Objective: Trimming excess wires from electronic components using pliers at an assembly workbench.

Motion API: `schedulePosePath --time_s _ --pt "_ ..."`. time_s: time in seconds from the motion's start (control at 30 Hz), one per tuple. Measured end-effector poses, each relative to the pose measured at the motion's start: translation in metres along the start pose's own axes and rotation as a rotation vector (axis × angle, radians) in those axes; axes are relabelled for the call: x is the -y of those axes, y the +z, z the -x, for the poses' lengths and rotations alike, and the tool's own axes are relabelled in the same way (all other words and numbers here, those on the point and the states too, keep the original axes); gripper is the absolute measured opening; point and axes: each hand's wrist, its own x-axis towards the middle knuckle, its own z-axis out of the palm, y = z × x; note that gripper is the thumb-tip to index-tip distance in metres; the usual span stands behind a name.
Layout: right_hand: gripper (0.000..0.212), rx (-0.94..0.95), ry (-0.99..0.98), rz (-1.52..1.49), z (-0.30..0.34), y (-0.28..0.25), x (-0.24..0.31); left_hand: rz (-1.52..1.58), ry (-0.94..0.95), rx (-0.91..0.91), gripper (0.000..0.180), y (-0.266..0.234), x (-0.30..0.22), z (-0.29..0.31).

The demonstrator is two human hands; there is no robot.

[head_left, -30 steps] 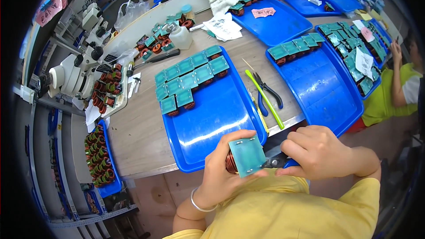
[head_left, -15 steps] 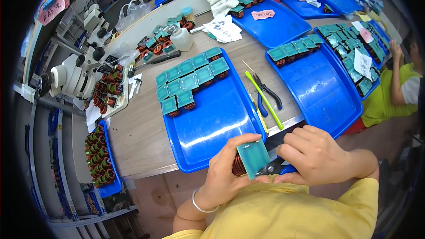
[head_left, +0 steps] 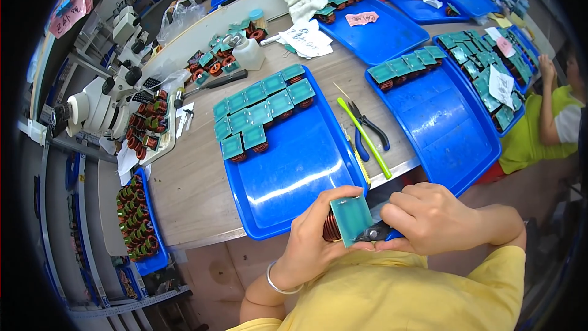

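Note:
My left hand grips a copper-wire coil with a square green circuit board on it, thumb and fingers around its edges. The board's flat face is turned toward my right hand. That hand is closed round the blue handles of small cutters, whose dark jaws touch the board's lower right corner. Part of the handles is hidden by my fingers. Just beyond my hands lies a blue tray with rows of green-topped coils at its far end.
Blue-handled pliers and a bright green stick lie right of the tray. Another blue tray overhangs the table edge. Coils and a microscope stand left. A co-worker in a lime-green top sits at right.
My right hand has shifted very slightly, with the cutter jaws still at the same corner. At the far top left, another person's arm now reaches toward the clear plastic bag.

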Motion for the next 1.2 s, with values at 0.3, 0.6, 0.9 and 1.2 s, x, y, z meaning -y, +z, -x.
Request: schedulePosePath --time_s 0.3,0.6,0.9,1.2 --pt "0.043 -0.107 0.088 0.059 -0.002 -0.007 -0.015 -0.056 0.065 -0.048 0.073 0.0 -0.005 0.009" --pt "0.042 -0.092 0.072 0.054 -0.001 -0.011 -0.012 -0.16 0.135 -0.035 0.072 0.001 -0.01 0.007" --pt "0.04 -0.089 0.07 0.06 -0.002 -0.014 -0.007 -0.228 0.184 -0.017 0.072 0.0 -0.016 0.006" --pt "0.041 -0.011 0.126 0.038 0.002 -0.003 -0.013 -0.227 0.162 -0.021 0.072 0.001 -0.012 0.004"
